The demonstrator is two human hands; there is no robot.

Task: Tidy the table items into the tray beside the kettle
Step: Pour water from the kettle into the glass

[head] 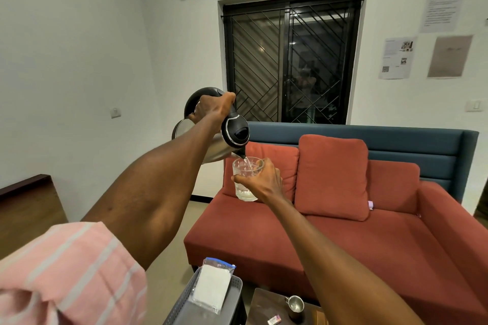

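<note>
Grip first: left hand [211, 109] is wrapped tight round the black handle of the kettle [219, 137], which is tipped well over so the spout sits right above the rim of the glass [247, 179]. Right hand [261, 179] has its fingers curled round the side of that glass, holding it up in the air, and a thin stream of water is going in. Glass looks partly filled already, hard to say exactly how much

Both arms are stretched out in front, over the floor and toward the red sofa [343, 219], so none of this is happening over the tabletop [266, 306]. Down at the bottom edge there's the grey tray [235, 285] with a zip bag [214, 287] of something white lying in it. Just beside it on the tabletop sit a small metal cup [295, 303] and a little pink-and-white packet [273, 320], neither in the tray yet. So tidying-wise I'd say it's barely started, those two plus the glass probably need to go in

What could go wrong: kettle is tilted a lot, and if it tips any further the stream could overshoot the rim and splash onto the hand or the sofa. If that water's hot, that's a nasty one. Glass held mid-air with nothing under it, so a wet slippy grip means it drops
</note>
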